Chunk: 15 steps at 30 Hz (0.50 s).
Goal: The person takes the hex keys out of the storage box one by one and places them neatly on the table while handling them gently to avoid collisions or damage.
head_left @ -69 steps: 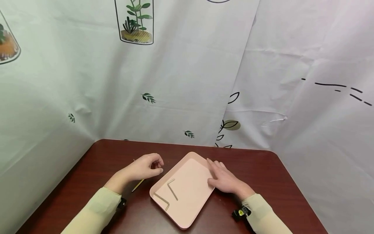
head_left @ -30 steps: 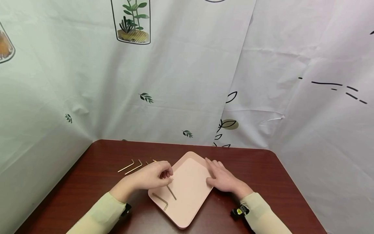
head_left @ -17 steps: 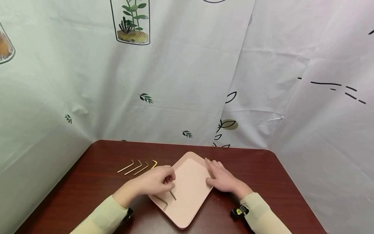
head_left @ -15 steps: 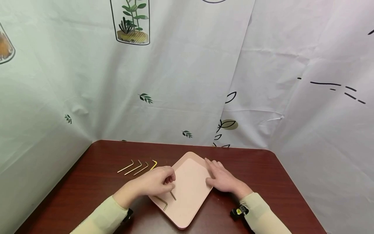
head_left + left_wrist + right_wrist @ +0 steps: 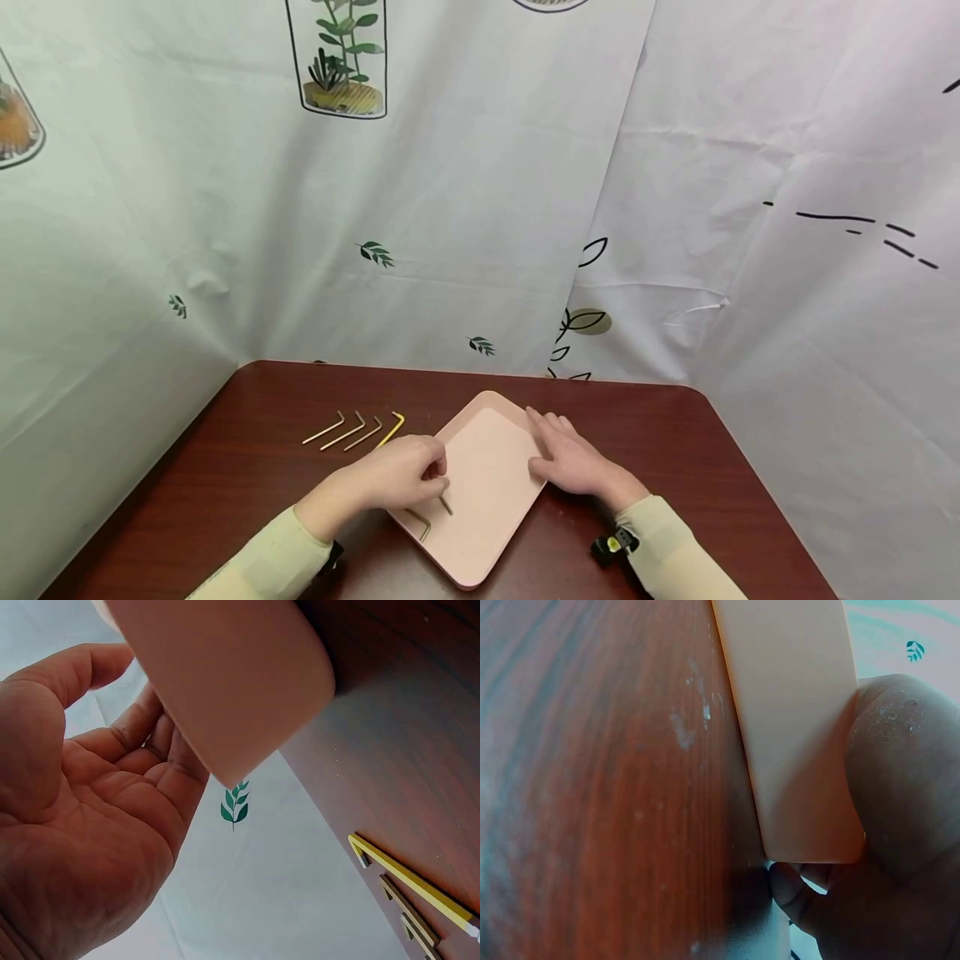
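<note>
My left hand [image 5: 401, 473] is over the left side of a pink tray [image 5: 498, 467], fingers bent and thumb close to a hex key [image 5: 447, 505] in the tray. That key's upper part is hidden under the hand, and I cannot tell if the fingers pinch it. In the left wrist view the tray wall [image 5: 240, 682] hides the fingertips. Another hex key [image 5: 426, 527] lies by the tray's near left wall, partly covered. My right hand [image 5: 573, 457] holds the tray's right edge, thumb over the rim and other fingers outside, as the right wrist view shows with the tray wall [image 5: 795, 750].
Left of the tray, several hex keys lie in a slanted row on the dark red table [image 5: 622, 417]: plain metal keys [image 5: 345, 435] and a yellow one [image 5: 392, 427]. A printed white curtain [image 5: 450, 208] surrounds the table's back and sides.
The left hand has moved right and toward me, from beside the tray to over the hex key in it, uncovering the row of keys. The right hand stays on the tray.
</note>
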Each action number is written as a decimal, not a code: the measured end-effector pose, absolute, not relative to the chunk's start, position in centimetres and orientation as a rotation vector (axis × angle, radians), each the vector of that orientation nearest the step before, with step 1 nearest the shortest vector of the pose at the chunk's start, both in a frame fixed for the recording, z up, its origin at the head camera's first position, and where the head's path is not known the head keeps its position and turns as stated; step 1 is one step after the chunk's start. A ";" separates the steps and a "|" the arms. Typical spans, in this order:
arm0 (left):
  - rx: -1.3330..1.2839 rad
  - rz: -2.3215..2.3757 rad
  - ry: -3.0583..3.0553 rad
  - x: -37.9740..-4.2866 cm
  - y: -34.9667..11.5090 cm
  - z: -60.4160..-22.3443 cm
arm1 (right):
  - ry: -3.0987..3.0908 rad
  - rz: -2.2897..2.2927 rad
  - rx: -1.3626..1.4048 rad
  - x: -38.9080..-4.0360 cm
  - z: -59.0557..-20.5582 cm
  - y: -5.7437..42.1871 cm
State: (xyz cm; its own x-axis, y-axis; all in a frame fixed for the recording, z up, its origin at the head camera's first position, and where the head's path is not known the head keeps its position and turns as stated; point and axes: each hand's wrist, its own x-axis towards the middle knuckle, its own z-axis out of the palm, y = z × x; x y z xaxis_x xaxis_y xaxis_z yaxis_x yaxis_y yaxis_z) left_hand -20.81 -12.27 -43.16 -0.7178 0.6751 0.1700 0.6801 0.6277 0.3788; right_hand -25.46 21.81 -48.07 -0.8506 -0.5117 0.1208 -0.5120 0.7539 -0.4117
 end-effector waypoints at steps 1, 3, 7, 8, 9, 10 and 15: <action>-1.164 -0.653 -2.832 -20.8 -12.3 -43.2 | -2.943 0.691 0.855 -25.4 -48.1 21.8; -1.145 -0.627 -2.846 -20.7 -12.2 -43.3 | -2.948 0.687 0.850 -25.4 -48.1 21.8; -1.096 -0.575 -2.866 -20.6 -12.1 -43.5 | -2.953 0.682 0.847 -25.4 -48.1 21.8; -1.083 -0.567 -2.874 -20.5 -12.1 -43.5 | -2.953 0.684 0.847 -25.4 -48.1 21.8; -1.070 -0.560 -2.882 -20.5 -12.0 -43.5 | -2.955 0.686 0.847 -25.4 -48.1 21.8; -1.058 -0.559 -2.890 -20.4 -12.0 -43.5 | -2.956 0.691 0.847 -25.4 -48.1 21.8; -1.036 -0.537 -2.909 -20.2 -11.9 -43.5 | -2.969 0.717 0.843 -25.4 -48.0 21.8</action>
State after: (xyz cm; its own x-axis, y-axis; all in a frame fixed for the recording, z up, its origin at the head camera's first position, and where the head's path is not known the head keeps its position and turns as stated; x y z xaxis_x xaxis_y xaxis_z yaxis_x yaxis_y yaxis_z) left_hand -20.19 -11.85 -43.48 -0.7816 0.6121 0.1203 0.6147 0.7228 0.3158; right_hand -25.38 21.78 -48.02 -0.8582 -0.5044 0.0954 -0.4923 0.7561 -0.4311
